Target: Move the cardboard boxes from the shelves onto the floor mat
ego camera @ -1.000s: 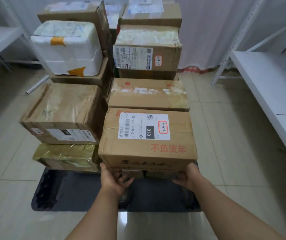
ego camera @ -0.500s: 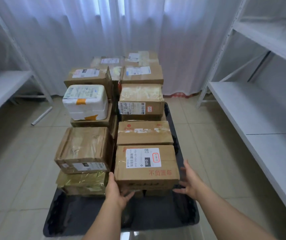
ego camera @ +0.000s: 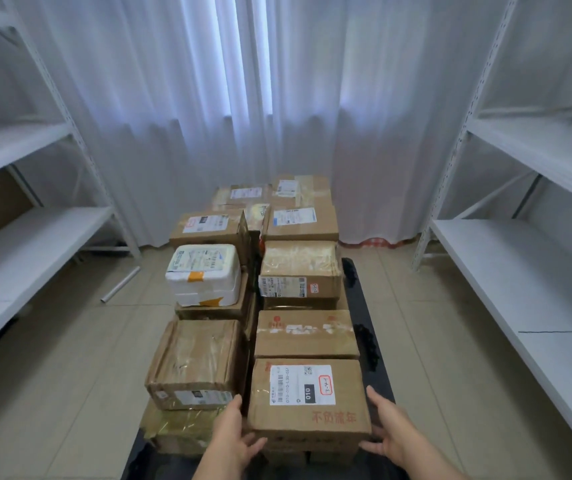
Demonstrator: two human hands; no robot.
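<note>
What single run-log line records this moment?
left hand: open, beside labelled cardboard box | right hand: open, at its right side | box: front of stack on black floor mat

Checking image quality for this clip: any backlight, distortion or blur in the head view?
Head view: daylight glows through the curtain, brightest at its centre gap; wide-angle lens bows the shelves at both edges; the near box label is readable though its small print is soft; both hands, left hand and right hand, look slightly soft.

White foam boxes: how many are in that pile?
1. The foam box sits on a cardboard box in the pile's left column, behind the two front-left boxes. Others may be hidden behind the stack.
</note>
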